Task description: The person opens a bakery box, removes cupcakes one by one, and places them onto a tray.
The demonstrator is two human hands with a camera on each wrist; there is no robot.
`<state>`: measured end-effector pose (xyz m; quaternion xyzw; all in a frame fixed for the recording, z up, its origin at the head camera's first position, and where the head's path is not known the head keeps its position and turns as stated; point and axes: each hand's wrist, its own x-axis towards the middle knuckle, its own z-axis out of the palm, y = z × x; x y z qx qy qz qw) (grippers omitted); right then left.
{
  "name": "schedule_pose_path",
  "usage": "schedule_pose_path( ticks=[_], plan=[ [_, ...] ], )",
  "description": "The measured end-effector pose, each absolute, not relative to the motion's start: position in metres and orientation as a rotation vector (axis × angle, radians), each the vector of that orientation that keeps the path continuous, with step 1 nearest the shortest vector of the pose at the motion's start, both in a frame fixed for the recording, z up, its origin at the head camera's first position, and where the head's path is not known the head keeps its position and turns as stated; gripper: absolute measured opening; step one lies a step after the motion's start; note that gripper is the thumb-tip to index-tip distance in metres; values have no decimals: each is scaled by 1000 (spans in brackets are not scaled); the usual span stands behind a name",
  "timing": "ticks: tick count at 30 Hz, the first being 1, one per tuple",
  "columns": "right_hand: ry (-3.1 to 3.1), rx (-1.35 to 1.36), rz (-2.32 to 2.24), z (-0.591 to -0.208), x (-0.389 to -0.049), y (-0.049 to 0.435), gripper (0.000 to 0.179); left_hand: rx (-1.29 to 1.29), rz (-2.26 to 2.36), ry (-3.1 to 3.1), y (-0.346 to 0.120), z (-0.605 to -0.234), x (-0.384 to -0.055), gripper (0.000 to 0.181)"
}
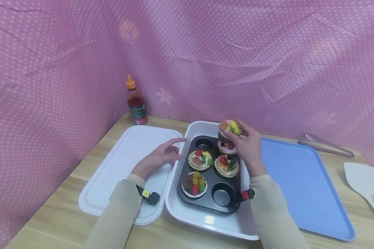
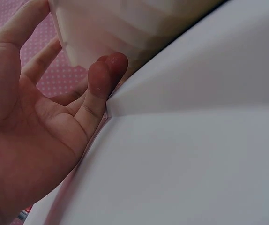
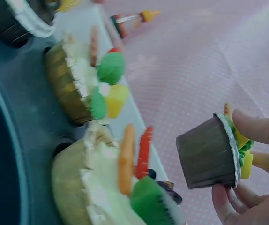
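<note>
My right hand [image 1: 248,145] pinches a toy cupcake [image 3: 207,154] in a brown pleated cup, topped with yellow and green fruit pieces, above the far right of a dark muffin tin [image 1: 202,204]. Just below it sits a pink-topped tart [image 1: 226,148], partly hidden. More fruit tarts fill other hollows: one [image 1: 200,160] at middle left, one [image 1: 226,166] at middle right. A cupcake [image 1: 194,184] sits near left. The far-left hollow [image 1: 203,144] and near-right hollow [image 1: 223,194] are bare. My left hand [image 1: 159,155], fingers loosely spread, has its fingertips at the left rim of the white bin [image 1: 187,219] around the tin.
A white lid [image 1: 124,166] lies left of the bin, with a sauce bottle [image 1: 136,103] behind it. To the right is a blue tray [image 1: 302,186], then tongs [image 1: 327,147] and a white spatula [image 1: 363,178]. A pink dotted cloth [image 1: 187,62] hangs behind the table.
</note>
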<state>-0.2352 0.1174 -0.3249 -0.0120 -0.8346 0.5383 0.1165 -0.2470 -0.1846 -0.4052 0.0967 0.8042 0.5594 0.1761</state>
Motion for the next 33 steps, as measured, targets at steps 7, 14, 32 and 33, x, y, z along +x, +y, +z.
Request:
schedule_pose_path(
  ticks=[7, 14, 32, 33],
  plan=[
    [-2389, -119, 1671, -323, -232, 133, 63, 318, 1576, 2280, -184, -409, -250, 65],
    [-2364, -172, 1801, -323, -231, 138, 67, 370, 1596, 2277, -186, -409, -249, 64],
    [-2351, -98, 1624, -298, -221, 160, 63, 375, 1590, 2278, -188, -408, -245, 62],
    [-2345, -98, 1618, -297, -220, 162, 63, 363, 1579, 2285, -188, -408, -245, 62]
  ],
)
